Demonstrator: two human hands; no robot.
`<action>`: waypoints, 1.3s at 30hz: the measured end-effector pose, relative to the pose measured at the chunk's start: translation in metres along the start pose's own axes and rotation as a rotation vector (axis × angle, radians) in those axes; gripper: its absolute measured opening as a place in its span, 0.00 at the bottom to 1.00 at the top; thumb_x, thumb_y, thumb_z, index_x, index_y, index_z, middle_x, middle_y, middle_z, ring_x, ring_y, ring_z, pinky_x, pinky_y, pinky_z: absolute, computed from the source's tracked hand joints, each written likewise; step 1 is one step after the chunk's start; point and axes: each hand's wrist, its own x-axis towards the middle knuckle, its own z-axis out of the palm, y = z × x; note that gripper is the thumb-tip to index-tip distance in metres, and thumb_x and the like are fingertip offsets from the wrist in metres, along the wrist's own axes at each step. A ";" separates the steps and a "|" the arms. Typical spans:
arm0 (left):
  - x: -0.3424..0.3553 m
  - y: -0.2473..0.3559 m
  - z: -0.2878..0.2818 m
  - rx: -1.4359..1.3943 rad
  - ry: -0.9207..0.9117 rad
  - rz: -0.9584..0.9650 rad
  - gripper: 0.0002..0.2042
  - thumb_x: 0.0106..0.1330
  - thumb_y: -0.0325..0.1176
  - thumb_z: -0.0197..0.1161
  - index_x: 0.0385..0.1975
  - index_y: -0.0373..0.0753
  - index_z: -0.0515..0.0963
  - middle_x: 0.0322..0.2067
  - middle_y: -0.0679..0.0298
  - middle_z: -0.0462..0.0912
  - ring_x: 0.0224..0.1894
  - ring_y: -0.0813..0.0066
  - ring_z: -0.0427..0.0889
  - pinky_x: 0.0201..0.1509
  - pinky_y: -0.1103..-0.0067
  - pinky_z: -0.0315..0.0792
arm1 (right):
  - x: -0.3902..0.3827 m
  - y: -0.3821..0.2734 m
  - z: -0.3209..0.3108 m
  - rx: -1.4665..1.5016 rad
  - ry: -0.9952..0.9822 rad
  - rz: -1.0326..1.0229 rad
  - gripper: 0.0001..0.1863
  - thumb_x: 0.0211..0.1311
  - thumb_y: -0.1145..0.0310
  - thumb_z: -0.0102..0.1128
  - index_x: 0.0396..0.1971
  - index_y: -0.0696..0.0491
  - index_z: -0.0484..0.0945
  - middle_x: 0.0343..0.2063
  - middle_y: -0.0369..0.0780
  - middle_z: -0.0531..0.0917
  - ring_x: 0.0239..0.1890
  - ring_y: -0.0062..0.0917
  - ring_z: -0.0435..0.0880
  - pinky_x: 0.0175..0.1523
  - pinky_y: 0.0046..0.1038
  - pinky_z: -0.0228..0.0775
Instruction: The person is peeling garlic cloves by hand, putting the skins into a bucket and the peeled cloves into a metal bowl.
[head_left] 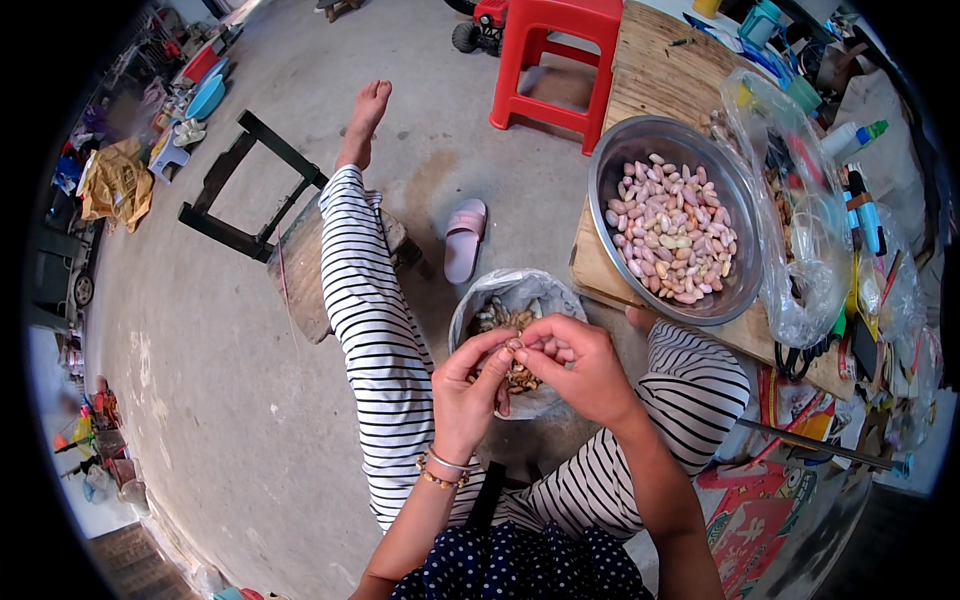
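Observation:
My left hand [468,390] and my right hand [585,372] meet over a bin [460,325] lined with a pale plastic bag. Between the pinched thumbs and fingertips of both hands is a small peanut [515,345], partly covered by the fingers. More pinkish kernels seem tucked in the curled fingers of my right hand. Brown peanut shells [522,380] lie in the bin below. To the right, a steel bowl [603,165] holds many pink-skinned shelled peanuts [675,225]; neither hand touches it.
The bowl stands on a wooden table [650,70], beside a clear plastic bag [805,240] and assorted tools. A red stool [555,60] is beyond. My outstretched leg rests across a wooden chair [300,290]. A pink slipper [465,240] lies on the concrete floor [230,420].

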 end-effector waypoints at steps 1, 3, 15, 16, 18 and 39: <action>0.000 0.001 0.000 0.022 -0.006 0.005 0.09 0.64 0.28 0.56 0.41 0.31 0.76 0.21 0.69 0.75 0.13 0.89 0.67 0.13 0.89 0.61 | 0.000 0.000 0.000 -0.031 0.010 -0.021 0.06 0.54 0.76 0.60 0.29 0.60 0.73 0.22 0.34 0.77 0.21 0.10 0.72 0.24 0.16 0.64; 0.000 0.001 -0.001 0.056 -0.007 0.041 0.09 0.64 0.27 0.56 0.41 0.31 0.76 0.23 0.69 0.75 0.13 0.89 0.67 0.13 0.89 0.61 | 0.000 -0.009 -0.001 -0.094 -0.016 0.014 0.05 0.54 0.78 0.60 0.30 0.60 0.74 0.24 0.33 0.77 0.26 0.09 0.73 0.27 0.13 0.66; -0.001 0.000 0.003 0.240 0.051 0.221 0.08 0.62 0.22 0.54 0.39 0.31 0.78 0.25 0.67 0.75 0.13 0.88 0.68 0.14 0.88 0.60 | -0.001 0.003 0.005 -0.118 0.022 -0.044 0.06 0.51 0.82 0.60 0.29 0.61 0.74 0.24 0.32 0.77 0.25 0.08 0.73 0.27 0.11 0.68; -0.001 0.000 0.003 0.251 0.058 0.234 0.08 0.62 0.22 0.54 0.39 0.31 0.78 0.25 0.67 0.75 0.13 0.88 0.68 0.14 0.88 0.61 | -0.001 0.004 0.005 -0.096 0.022 -0.039 0.06 0.51 0.82 0.60 0.29 0.61 0.74 0.24 0.32 0.77 0.25 0.08 0.73 0.27 0.11 0.68; -0.001 -0.002 0.003 0.257 0.085 0.245 0.09 0.62 0.22 0.54 0.39 0.31 0.78 0.24 0.67 0.74 0.13 0.88 0.68 0.14 0.88 0.61 | 0.000 0.004 0.006 -0.113 0.009 -0.035 0.05 0.52 0.82 0.60 0.29 0.61 0.74 0.24 0.32 0.77 0.26 0.08 0.74 0.27 0.11 0.68; -0.008 0.004 0.010 -0.013 0.057 0.139 0.10 0.66 0.24 0.47 0.38 0.30 0.76 0.20 0.68 0.73 0.14 0.87 0.67 0.12 0.89 0.62 | -0.003 -0.005 0.005 0.349 -0.069 0.194 0.05 0.59 0.74 0.55 0.30 0.60 0.75 0.22 0.33 0.79 0.19 0.08 0.72 0.20 0.12 0.62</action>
